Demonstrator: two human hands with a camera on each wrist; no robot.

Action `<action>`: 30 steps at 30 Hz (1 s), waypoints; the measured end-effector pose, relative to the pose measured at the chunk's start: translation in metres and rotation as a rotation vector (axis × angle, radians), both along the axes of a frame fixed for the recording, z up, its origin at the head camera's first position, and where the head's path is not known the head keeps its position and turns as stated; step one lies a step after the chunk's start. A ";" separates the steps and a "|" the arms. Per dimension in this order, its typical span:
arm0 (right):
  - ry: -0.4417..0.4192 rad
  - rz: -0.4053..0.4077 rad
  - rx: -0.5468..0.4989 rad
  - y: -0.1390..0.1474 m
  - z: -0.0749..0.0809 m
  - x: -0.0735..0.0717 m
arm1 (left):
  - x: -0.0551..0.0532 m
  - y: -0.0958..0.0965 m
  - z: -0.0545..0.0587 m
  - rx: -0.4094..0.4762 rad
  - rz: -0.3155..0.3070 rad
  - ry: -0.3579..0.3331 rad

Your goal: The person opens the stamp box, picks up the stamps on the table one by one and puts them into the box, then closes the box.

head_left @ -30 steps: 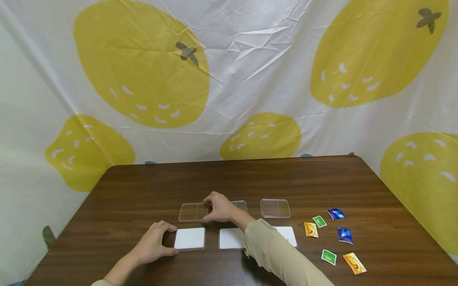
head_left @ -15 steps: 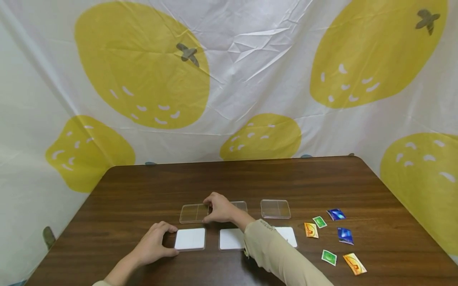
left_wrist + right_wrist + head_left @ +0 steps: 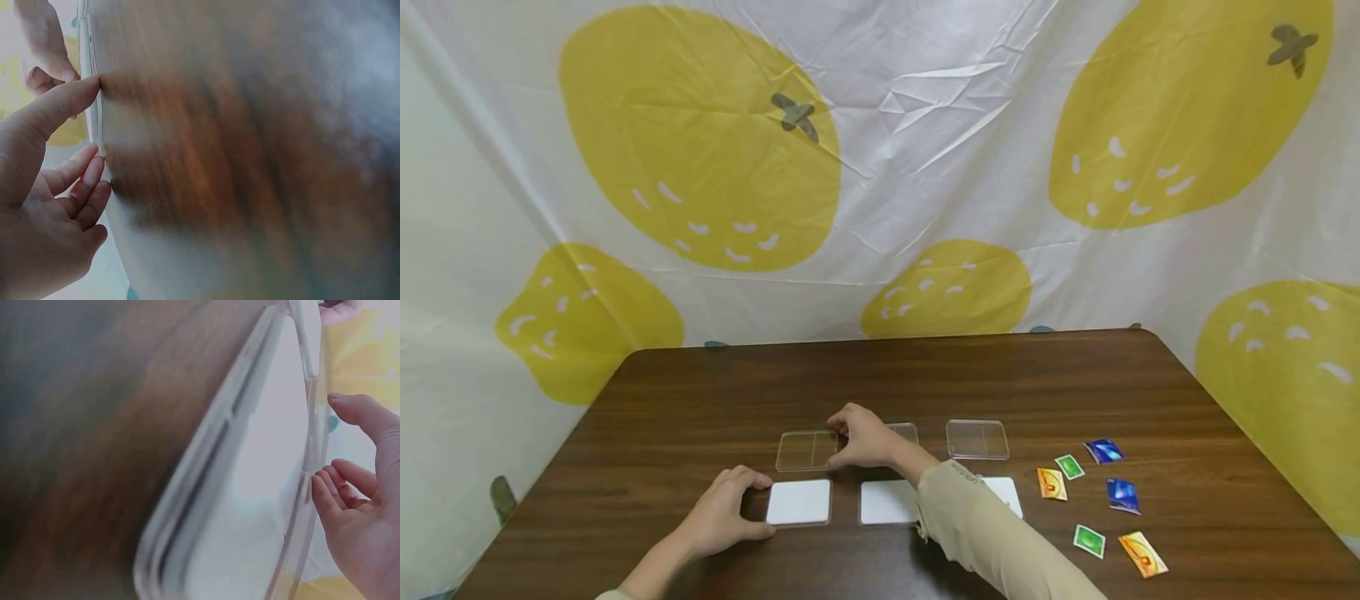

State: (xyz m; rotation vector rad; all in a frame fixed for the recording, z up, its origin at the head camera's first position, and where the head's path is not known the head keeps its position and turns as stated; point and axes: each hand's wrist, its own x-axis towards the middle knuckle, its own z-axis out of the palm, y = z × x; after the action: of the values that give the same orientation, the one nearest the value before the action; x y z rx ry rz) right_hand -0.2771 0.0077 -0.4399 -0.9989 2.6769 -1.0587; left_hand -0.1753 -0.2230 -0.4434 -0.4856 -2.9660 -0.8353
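Note:
My left hand (image 3: 718, 512) rests on the table with thumb and forefinger spread at the left corners of a shallow clear case filled with white (image 3: 799, 502). In the left wrist view the fingertips of that hand (image 3: 53, 169) touch the table along a thin edge. Farther back, my right hand (image 3: 867, 437) spreads thumb and fingers at the right edge of a clear plastic lid (image 3: 797, 451). Its palm covers part of a second clear lid (image 3: 904, 432). The right wrist view shows this hand (image 3: 369, 494) beyond a white-filled case (image 3: 250, 481).
Two more white-filled cases, a middle one (image 3: 886, 502) and a right one (image 3: 1007, 497), lie partly under my right sleeve (image 3: 992, 525). A third clear lid (image 3: 977, 439) is at the back. Several small orange, green and blue packets (image 3: 1123, 495) lie scattered on the right.
Both hands stay in place at the case and the lid. The head view has tilted very slightly, and the right sleeve has shifted a little to the right.

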 end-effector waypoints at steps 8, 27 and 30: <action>-0.021 0.080 -0.095 0.030 0.015 0.007 | 0.002 0.000 0.002 0.019 -0.008 -0.016; -0.081 0.076 -0.110 0.160 0.034 0.047 | -0.001 0.076 0.016 0.124 -0.146 0.200; -0.049 0.038 -0.076 0.184 0.033 0.051 | -0.004 0.098 0.019 0.107 -0.180 0.200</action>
State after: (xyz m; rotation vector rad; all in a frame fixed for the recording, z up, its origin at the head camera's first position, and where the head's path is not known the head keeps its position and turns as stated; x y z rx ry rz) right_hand -0.2257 0.1912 -0.4070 -1.0189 2.5866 -1.1700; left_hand -0.1793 -0.1250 -0.4245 -0.7888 -2.7103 -0.8953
